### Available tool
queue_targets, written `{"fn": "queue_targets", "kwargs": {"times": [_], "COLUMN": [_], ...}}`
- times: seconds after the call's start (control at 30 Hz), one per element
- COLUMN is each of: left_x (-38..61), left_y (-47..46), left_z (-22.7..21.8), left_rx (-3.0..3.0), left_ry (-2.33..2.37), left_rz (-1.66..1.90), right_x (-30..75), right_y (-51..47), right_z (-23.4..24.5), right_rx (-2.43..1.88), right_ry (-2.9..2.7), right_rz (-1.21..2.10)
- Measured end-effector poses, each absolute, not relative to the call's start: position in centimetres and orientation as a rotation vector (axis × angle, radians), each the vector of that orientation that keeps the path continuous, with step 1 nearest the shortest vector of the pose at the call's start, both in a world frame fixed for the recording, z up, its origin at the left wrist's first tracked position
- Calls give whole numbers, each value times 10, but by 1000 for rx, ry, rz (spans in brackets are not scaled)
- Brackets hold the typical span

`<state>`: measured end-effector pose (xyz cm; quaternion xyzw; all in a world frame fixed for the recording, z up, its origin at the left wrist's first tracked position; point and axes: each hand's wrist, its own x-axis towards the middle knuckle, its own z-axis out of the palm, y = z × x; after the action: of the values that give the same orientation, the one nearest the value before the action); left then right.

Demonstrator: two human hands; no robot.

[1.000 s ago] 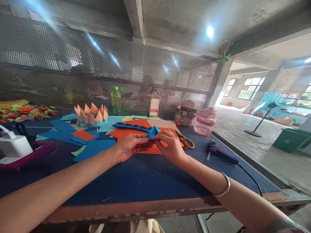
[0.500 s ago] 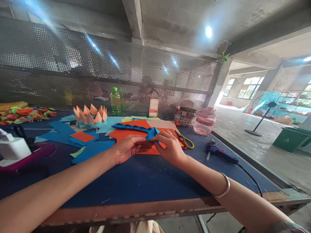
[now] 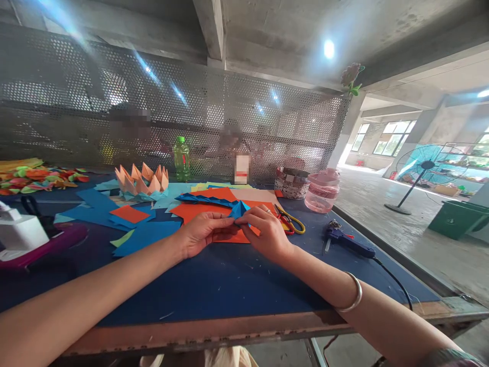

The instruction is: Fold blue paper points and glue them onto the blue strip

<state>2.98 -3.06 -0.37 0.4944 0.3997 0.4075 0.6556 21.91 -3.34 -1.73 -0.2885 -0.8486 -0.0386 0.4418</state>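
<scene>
left hand (image 3: 200,233) and right hand (image 3: 267,232) both pinch the blue folded paper (image 3: 239,209) | its near part hidden behind fingers; orange sheet (image 3: 198,210) underneath partly covered

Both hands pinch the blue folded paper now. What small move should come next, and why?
Probably press the crease flat with the right hand while the left hand steadies it: the blue folded paper stands up in a raised point between both hands, above the orange sheet, so the fold looks not yet set.
</scene>
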Motion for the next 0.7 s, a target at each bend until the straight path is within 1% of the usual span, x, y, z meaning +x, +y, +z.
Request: {"fn": "queue_targets", "kwargs": {"times": [0.23,0.3,0.37,0.43,0.5,0.57,0.7], "left_x": [32,32,32,33,34,35,39], "left_y": [-35,-35,-35,-35,-36,-38,-42], "left_z": [3,4,4,4,4,4,2], "left_rx": [1108,1095,1088,1112,1181,1268,1369], "left_ry": [937,954,967,981,997,1013,1053], "left_rz": [995,1028,1064,1096,1115,1117,1112], "right_x": [217,215,213,212,211,211,209], "right_y": [-40,-41,-39,-35,-31,-30,-36], "right_z": [-14,-13,-14,-15,-16,-17,-14], "right_rx": [-770,-820,-899,-981,-1036,-1042,-947], "right_ry": [-1959,-1856,-1709,-1587,-1547,-1550,-1546], "right_rz": [-82,2,201,489,788,1018,1226]}}
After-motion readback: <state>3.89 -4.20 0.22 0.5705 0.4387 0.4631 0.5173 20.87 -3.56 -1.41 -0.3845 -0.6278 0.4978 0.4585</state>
